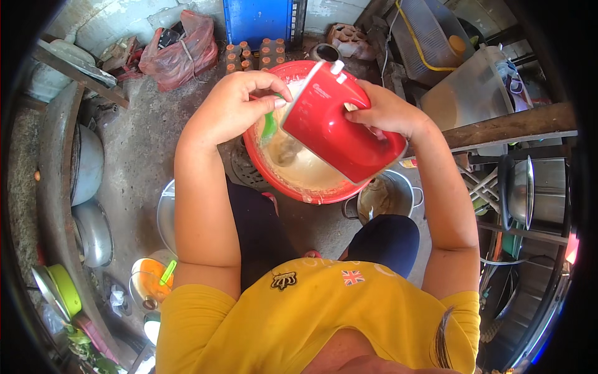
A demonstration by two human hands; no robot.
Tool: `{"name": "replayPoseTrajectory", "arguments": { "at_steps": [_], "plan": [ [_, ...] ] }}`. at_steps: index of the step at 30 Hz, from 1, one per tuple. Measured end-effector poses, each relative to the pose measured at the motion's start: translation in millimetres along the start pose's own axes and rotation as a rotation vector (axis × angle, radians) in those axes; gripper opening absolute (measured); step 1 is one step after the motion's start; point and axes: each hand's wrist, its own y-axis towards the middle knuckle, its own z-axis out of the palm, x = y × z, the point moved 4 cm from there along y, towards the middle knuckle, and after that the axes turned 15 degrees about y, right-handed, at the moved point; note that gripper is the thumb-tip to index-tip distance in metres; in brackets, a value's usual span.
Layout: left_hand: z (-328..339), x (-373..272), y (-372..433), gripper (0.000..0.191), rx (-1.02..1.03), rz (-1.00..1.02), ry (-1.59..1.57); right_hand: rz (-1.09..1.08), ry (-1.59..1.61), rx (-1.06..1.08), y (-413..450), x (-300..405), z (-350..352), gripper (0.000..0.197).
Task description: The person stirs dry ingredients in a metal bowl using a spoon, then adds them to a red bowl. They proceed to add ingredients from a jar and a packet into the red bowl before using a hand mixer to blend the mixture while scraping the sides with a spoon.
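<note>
My right hand [385, 110] is wrapped around the handle of a red electric hand mixer [317, 119], tilted over a red plastic basin [251, 152]. Pale, creamy batter [320, 170] fills the lower part of the basin and coats its inner wall. Blurred beaters [290, 153] reach into it below the mixer. At the basin's left side, my left hand [250, 103] pinches a green spatula [269, 125] between thumb and fingers, its lower end by the batter. The mixer body hides much of the basin's right side.
A metal pot [405, 184] stands close to the basin's lower right. Capped bottles [273, 53] and a blue container [257, 23] are behind it. At lower left sits a bowl of orange mixture [150, 278]. Wooden shelving [58, 154] lines the left; a beam [509, 126] crosses the right.
</note>
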Motion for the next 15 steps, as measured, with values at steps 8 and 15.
{"name": "replayPoseTrajectory", "arguments": {
  "at_steps": [8,15],
  "plan": [
    [5,-2,3,0.010,0.072,0.024,-0.067,0.114,-0.164,-0.056,-54,-11,-21,0.042],
    [4,5,6,0.010,0.002,-0.006,-0.042,0.034,-0.454,-0.452,-63,-35,-49,0.038]
  ]
}}
